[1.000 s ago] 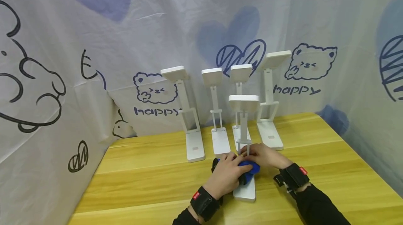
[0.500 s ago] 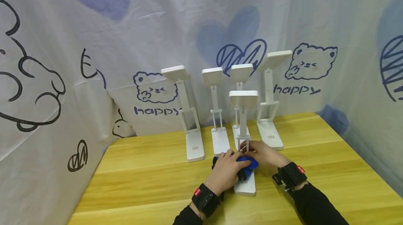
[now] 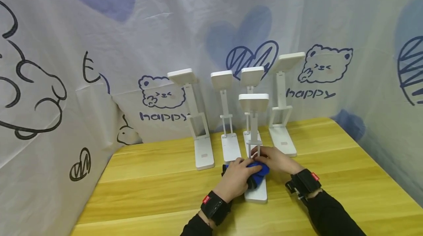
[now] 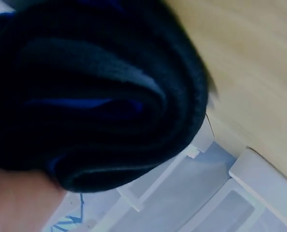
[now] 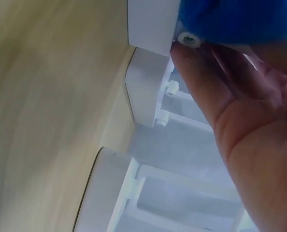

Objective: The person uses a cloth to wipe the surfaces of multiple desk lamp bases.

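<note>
In the head view a white desk lamp (image 3: 256, 195) stands upright in front, with its flat panel raised and its base on the table. Across that base lies a bunched blue-and-black cloth (image 3: 261, 171), which my left hand (image 3: 234, 180) grips from the left. My right hand (image 3: 275, 159) holds the lamp low on its two thin posts, fingers curled behind them. Thick dark folds of the cloth (image 4: 109, 121) fill much of the left wrist view. In the right wrist view, my fingers (image 5: 201, 77) touch the hinge end of the base, just under the blue part.
Behind the front lamp, several more white desk lamps stand in a row, including one at the left (image 3: 204, 155) and one at the right (image 3: 283, 142). They back onto a printed curtain (image 3: 185, 26). The wooden table (image 3: 158, 188) extends to both sides.
The front lamp has slid a little away from me, toward the row behind. Both hands and the cloth have shifted slightly with it, keeping their hold.
</note>
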Tool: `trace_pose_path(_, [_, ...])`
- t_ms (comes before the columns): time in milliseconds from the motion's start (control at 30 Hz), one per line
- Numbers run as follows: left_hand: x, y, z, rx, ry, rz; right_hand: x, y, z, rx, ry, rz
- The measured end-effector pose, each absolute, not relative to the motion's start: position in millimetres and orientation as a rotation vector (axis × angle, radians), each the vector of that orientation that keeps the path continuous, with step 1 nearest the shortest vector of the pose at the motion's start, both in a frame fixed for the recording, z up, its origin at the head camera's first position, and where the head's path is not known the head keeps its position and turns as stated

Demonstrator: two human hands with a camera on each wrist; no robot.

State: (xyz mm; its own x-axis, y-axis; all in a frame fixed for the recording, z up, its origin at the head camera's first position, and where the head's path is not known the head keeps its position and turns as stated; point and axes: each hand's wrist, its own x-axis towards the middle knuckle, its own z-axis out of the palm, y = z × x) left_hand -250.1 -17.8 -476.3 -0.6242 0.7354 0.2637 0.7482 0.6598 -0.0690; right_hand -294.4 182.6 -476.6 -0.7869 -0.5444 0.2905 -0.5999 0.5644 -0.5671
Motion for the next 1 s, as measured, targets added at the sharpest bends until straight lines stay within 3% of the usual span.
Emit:
trace_pose_path(600, [-255,-55,-456,-1.556,-2.698,-0.514,-294,179,-474,0.956,-2.727,1.074])
trace_pose_path(1000, [-257,-48,-461,-1.269,-2.685,-0.299,-298,182,-477,0.984,-2.697,1.082])
